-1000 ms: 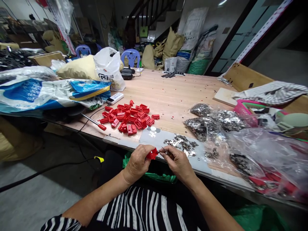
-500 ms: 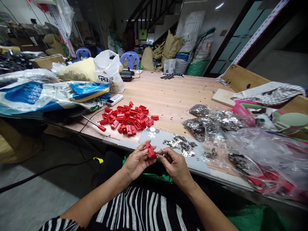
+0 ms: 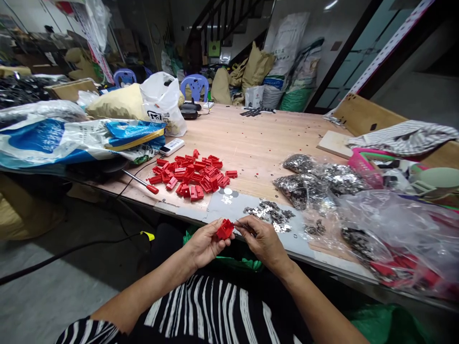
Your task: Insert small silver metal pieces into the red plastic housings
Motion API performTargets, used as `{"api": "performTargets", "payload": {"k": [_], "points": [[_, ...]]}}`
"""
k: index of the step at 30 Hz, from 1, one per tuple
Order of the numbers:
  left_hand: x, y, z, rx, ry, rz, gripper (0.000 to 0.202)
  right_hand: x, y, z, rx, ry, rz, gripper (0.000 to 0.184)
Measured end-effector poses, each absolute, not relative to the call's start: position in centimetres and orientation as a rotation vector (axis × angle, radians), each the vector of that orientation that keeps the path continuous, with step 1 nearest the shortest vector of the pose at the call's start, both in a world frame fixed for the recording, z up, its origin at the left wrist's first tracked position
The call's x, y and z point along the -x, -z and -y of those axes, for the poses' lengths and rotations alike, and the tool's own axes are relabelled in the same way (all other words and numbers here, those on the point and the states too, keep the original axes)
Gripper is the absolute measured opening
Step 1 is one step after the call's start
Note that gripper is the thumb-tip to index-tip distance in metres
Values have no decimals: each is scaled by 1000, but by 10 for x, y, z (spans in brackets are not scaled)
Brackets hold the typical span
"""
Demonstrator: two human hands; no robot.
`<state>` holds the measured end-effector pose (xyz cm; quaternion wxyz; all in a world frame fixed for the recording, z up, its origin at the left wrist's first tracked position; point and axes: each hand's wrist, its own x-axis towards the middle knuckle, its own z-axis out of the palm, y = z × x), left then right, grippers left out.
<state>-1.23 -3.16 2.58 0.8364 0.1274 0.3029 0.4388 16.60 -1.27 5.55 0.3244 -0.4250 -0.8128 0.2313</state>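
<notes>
The table (image 3: 265, 143) spreads across the view, its near edge just past the person's lap. Beyond its far side stand sacks (image 3: 260, 67) on the floor, with 2 blue chairs (image 3: 194, 86) to their left. On the table's left lies a blue-and-white sack (image 3: 46, 136), and a white bag (image 3: 163, 102) sits behind its right end. On the right, a clear bag (image 3: 401, 210) with red and dark contents lies along the near edge, and a striped cloth (image 3: 401, 136) rests farther back, beside a pink basket (image 3: 360, 165). Smaller bags of metal (image 3: 296, 188) sit to the left of the basket. A grey sheet (image 3: 233, 212) lies flat at the middle of the near edge; a red pile (image 3: 190, 176) is heaped just to its left.

The 2 hands are close together, in front of the sheet. The left hand (image 3: 208, 242) is half curled with the palm turned up, thumb and fingers gripping 1 red part (image 3: 225, 229). The right hand (image 3: 263, 241) is closed in a pinch around a thin dark tool (image 3: 244, 225), pointed at the part's right side; whether it touches, I cannot tell. Loose metal pieces (image 3: 270, 212) are scattered on the sheet, behind the right hand.
</notes>
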Motion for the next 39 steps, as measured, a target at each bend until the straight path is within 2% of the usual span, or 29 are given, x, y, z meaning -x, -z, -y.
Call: {"api": "performTargets", "payload": {"k": [8,19,23,30,33,39], "points": [[11,-29,33,-317,-933,-625,14,-170,-52,11,998,-561,2187,9],[6,-30,36,-425,-931,-647,22,-170,-52,11,1020,-530,2380,13],[5,-31,37,-396,-933,-644,21,-169,-55,11,1033,-641,2339,15],[7,-28,37,-353,-951,-662,21,-180,-61,5,1095,-1093,2071,19],[6,-29,37,-355,-954,-662,22,-180,-59,5,1234,-1074,1998,17],[3,-35,40,-373,-958,-667,22,-173,-56,6,1242,-951,2095,16]]}}
